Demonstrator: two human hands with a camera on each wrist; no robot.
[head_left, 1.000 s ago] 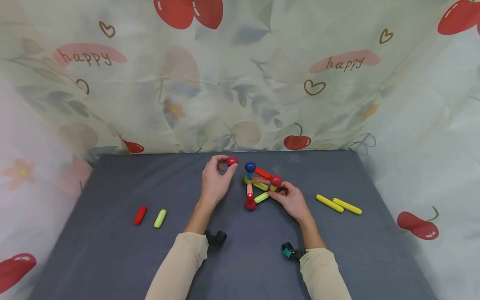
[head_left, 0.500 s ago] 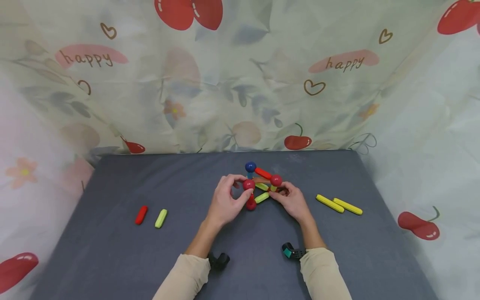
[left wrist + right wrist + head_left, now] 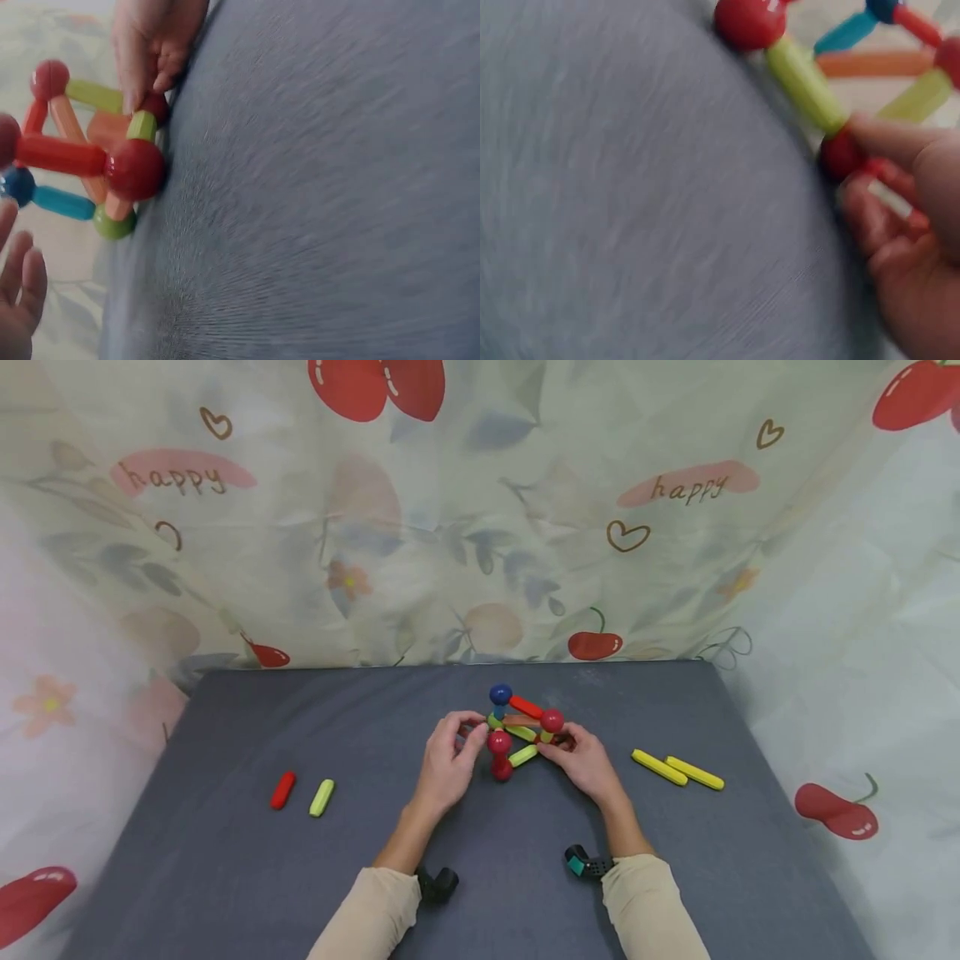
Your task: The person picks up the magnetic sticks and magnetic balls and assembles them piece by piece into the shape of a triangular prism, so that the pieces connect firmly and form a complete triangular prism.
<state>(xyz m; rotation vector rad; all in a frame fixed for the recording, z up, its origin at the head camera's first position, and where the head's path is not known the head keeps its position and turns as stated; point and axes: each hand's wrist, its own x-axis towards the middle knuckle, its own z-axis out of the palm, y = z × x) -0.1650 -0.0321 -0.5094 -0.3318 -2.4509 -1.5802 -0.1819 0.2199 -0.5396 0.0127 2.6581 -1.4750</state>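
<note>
A frame of magnetic rods and balls stands on the table. At its near left corner, a red ball tops an upright red rod rising from another red ball. My left hand is just left of that top ball, fingers parted and holding nothing. Low on the frame's right side, my right hand pinches a red base ball, where a lime rod ends. Above it sits another red ball. A blue ball on a blue rod marks the back corner.
A loose red rod and a lime rod lie on the dark table to the left. Two long yellow rods lie to the right. A patterned curtain hangs behind and beside the table.
My left hand has carried a red ball rightward from beside the frame onto the near left upright rod, then released it and drawn slightly back. My right hand has stayed at the base ball.
</note>
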